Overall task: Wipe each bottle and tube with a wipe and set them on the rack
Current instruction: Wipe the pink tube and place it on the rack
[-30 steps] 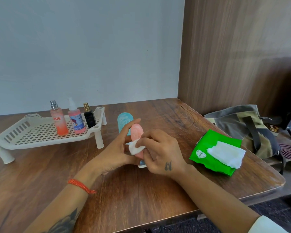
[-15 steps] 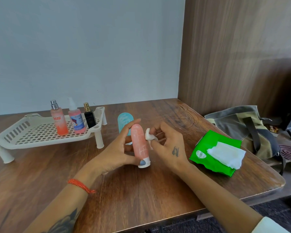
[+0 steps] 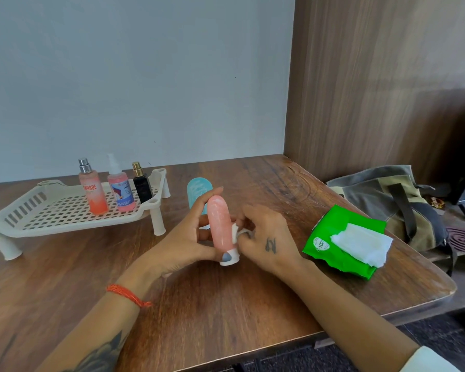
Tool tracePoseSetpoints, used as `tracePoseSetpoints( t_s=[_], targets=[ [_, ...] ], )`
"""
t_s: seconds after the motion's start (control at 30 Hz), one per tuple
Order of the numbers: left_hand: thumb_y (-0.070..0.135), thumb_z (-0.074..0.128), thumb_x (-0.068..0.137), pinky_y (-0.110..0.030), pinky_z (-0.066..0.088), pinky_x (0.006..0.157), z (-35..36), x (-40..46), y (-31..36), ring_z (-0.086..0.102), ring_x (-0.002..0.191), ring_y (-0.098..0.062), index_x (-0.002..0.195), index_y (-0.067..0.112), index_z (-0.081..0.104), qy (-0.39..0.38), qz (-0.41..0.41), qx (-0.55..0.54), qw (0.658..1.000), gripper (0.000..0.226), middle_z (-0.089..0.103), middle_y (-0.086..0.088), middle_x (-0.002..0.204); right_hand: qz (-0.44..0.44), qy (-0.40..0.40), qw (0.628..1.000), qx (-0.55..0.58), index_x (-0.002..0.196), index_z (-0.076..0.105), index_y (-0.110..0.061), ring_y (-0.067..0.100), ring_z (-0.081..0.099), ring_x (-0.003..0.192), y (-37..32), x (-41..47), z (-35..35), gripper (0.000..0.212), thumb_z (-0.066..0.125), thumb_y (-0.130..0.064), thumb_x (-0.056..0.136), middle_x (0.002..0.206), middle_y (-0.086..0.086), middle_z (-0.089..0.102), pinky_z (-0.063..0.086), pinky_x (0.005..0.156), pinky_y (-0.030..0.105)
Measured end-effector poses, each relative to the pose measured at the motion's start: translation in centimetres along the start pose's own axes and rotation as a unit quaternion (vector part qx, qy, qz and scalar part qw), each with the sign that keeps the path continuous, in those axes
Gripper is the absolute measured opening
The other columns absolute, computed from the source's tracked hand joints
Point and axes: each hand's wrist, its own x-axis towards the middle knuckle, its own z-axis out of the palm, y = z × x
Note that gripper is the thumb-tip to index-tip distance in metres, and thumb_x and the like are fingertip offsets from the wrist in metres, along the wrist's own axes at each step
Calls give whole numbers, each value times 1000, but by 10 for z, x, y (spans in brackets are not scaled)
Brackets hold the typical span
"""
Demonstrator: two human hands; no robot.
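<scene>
My left hand (image 3: pixel 184 240) holds a pink tube (image 3: pixel 220 224) upright on its white cap over the middle of the wooden table. My right hand (image 3: pixel 266 237) pinches a small white wipe (image 3: pixel 236 233) against the tube's right side. A light blue tube (image 3: pixel 198 193) stands just behind them, partly hidden by my fingers. At the back left, the white slotted rack (image 3: pixel 57 210) carries three bottles: an orange spray bottle (image 3: pixel 91 190), a pink spray bottle (image 3: pixel 120 189) and a small black bottle (image 3: pixel 142 185).
A green wipe pack (image 3: pixel 333 245) with a white wipe sticking out lies at the right, near the table's rounded corner. Beyond the table edge sits a grey-olive bag (image 3: pixel 387 200). A wooden panel wall rises at the right.
My right hand has brought the wipe down from beside the tube's top to its lower right side. The tube has stayed upright in my left hand.
</scene>
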Motion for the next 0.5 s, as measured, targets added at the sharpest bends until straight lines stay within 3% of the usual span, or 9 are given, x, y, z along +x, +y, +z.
tracePoseSetpoints(
  t_s=[0.07,0.13,0.23,0.33,0.43,0.5],
  targets=[
    [-3,83,62,-34,53,92,-1,1,-1,58,114,-18,130,59,25,-2,-3,2,1000,110,51,4,130,90,-46,994,46,72,58,-14,10,52,67,3,3,1,4,59,-17,72,72,-3,58,41,55,20],
    [-4,82,63,-33,53,92,0,1,-1,57,115,-16,129,61,24,1,-7,6,1000,109,49,8,129,147,-71,982,98,71,58,-19,6,52,70,5,5,0,12,63,-8,74,73,-6,58,38,55,15],
    [-2,82,64,-30,53,91,0,1,0,53,116,-17,125,64,24,1,-8,12,1000,107,40,10,131,162,15,976,148,72,57,-23,-1,53,69,3,6,-1,19,64,-6,77,74,-11,56,38,56,6],
    [-5,81,64,-28,54,88,0,0,2,55,114,-18,126,62,26,1,-10,5,1000,107,40,8,132,64,92,979,171,77,64,-17,4,58,69,-5,4,-6,5,60,-18,74,77,-5,63,45,60,11],
    [-13,78,62,-34,55,88,0,-2,2,59,113,-22,132,55,28,3,-12,-36,999,110,49,-4,131,-128,37,990,35,78,70,-14,12,59,70,-8,-3,-5,18,56,-22,69,82,1,65,47,58,19],
    [-13,77,63,-36,54,90,0,-3,2,59,113,-23,134,54,27,0,-11,-37,999,110,49,-7,131,-180,10,984,-5,79,70,-14,12,58,70,-8,-6,-3,16,59,-20,68,82,1,64,48,57,23]
  ],
)
